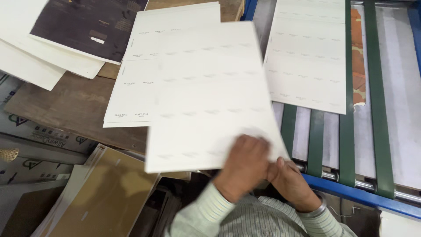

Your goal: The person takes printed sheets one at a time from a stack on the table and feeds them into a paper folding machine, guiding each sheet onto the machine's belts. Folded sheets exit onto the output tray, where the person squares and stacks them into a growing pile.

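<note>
A large cream printed sheet (206, 92) is lifted and blurred with motion over a stack of similar sheets (144, 66) on a wooden table. My left hand (243, 164) lies on the sheet's near right corner, fingers curled over its edge. My right hand (291, 182) sits just under that same corner and pinches it from below. Both wrists show striped shirt cuffs; a metal bangle is on the right wrist.
Another cream sheet (307, 57) lies on a conveyor with green belts (346, 145) and a blue frame (351, 193) at right. Dark printed boards (87, 24) rest at upper left. Brown card sheets (105, 193) and boxes sit below the table edge.
</note>
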